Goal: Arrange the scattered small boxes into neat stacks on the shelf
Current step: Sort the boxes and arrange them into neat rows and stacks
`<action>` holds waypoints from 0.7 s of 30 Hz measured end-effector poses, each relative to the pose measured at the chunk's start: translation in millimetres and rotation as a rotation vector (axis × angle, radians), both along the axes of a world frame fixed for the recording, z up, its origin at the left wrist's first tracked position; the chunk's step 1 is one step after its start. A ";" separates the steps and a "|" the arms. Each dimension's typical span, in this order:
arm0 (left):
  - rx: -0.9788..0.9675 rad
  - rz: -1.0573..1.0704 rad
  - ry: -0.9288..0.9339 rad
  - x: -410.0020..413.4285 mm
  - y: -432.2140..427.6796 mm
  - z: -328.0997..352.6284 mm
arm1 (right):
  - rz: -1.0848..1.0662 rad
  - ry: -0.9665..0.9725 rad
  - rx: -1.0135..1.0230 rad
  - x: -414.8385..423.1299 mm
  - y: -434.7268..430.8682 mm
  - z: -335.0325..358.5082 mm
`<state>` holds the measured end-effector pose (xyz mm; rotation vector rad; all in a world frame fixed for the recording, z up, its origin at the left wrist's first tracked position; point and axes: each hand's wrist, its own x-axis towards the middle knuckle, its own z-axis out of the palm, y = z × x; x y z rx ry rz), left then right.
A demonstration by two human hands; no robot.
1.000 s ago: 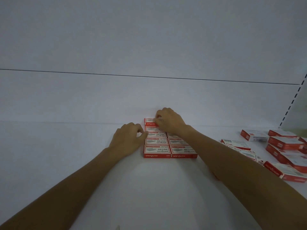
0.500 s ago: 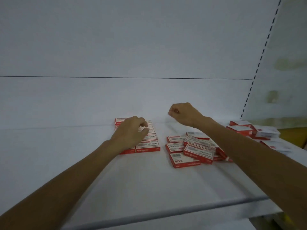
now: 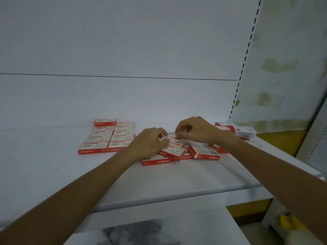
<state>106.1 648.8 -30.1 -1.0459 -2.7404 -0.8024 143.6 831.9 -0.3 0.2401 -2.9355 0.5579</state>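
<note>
Right now both hands work at the loose pile (image 3: 178, 154) of red & white small boxes, mid-shelf, just R of centre. The left hand (image 3: 150, 143) has its fingers curled, thumb & fingertips pinching the near-left end of the top box (image 3: 174, 140), which sits tilted on the pile. The right hand (image 3: 196, 131) arches over from the other side, fingers curled down, tips nipping the far end of that same box, so it's grasped from both ends. Under it the pile's boxes lie crooked & overlapping, most label-up, a few w/ a red side facing the camera. To the L, apart from the pile, sits the neat block (image 3: 106, 138): 2 cols side by side, boxes touching, running front to back toward the back panel (image 3: 123, 99); the left forearm crosses its front R corner. More boxes (image 3: 238, 131) lie loose at the far R end, near the slotted upright (image 3: 245, 57), partly hidden by the right wrist. All rest on the white shelf (image 3: 53, 174).
</note>
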 end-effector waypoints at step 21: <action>-0.013 0.230 0.094 40.2 6.2 -0.1 | -0.003 -0.035 0.072 -0.7 -10.1 -7.5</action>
